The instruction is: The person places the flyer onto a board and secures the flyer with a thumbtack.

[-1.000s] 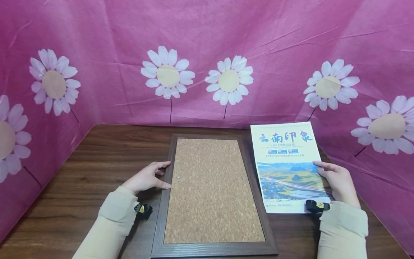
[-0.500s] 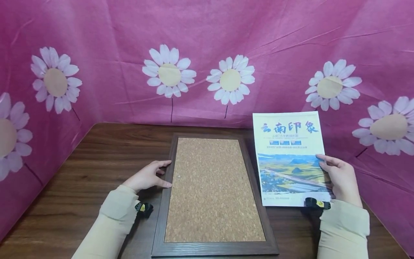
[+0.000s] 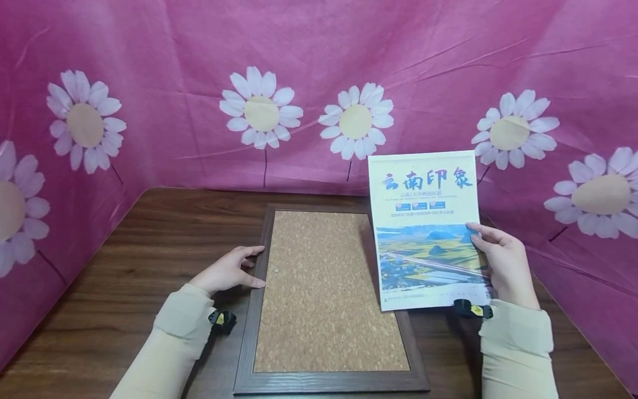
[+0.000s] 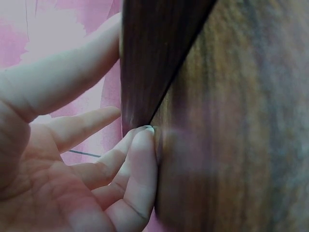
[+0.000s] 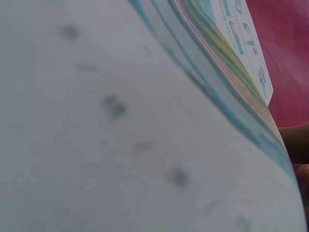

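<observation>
A corkboard (image 3: 329, 332) with a dark wood frame lies on the table in the head view. My left hand (image 3: 226, 270) rests against its left edge, thumb and fingertips touching the side of the frame. In the left wrist view the thumb and extended index finger meet the frame's side (image 4: 149, 43), while the other fingers bend down at the seam with the table. My right hand (image 3: 505, 260) pinches the right edge of a printed poster (image 3: 428, 255), thumb in front. Raised and tilted, the poster overlaps the board's upper right frame. Its lower part fills most of the right wrist view.
The brown wood-grain table (image 3: 164, 249) stretches to both sides of the board. A pink cloth (image 3: 199, 44) with large white daisies hangs along the back and sides. Black wrist cameras sit at both cuffs.
My right hand has lifted the poster up off the right side of the table, then moved it left so that it overlaps the frame. My left hand and the corkboard stay put.
</observation>
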Tool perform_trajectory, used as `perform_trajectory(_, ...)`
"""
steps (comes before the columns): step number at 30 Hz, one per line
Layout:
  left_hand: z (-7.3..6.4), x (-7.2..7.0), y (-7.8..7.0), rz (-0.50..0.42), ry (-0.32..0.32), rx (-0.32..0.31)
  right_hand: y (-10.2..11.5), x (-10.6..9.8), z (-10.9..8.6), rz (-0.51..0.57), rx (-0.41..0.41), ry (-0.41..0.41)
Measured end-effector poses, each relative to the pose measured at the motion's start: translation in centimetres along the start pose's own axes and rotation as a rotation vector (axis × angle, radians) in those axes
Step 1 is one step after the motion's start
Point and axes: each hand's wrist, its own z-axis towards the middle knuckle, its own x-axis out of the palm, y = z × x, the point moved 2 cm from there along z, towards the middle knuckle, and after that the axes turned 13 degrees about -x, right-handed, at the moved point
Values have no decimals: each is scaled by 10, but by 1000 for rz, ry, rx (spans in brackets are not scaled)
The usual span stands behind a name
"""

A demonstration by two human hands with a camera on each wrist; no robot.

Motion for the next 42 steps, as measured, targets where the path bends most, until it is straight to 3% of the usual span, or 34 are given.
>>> perform_trajectory(8, -2, 0, -3, -2, -1, 4, 8, 20, -3, 35, -62, 24)
perform_trajectory(19, -3, -2, 0, 18, 10, 9, 14, 43, -5, -25, -91, 51)
perform_trajectory(26, -2, -1, -2, 1, 13, -22, 17, 51, -8, -55, -122, 75)
perform_trajectory(42, -1, 4, -5, 10, -21, -23, 19, 61, -11, -45, -142, 76)
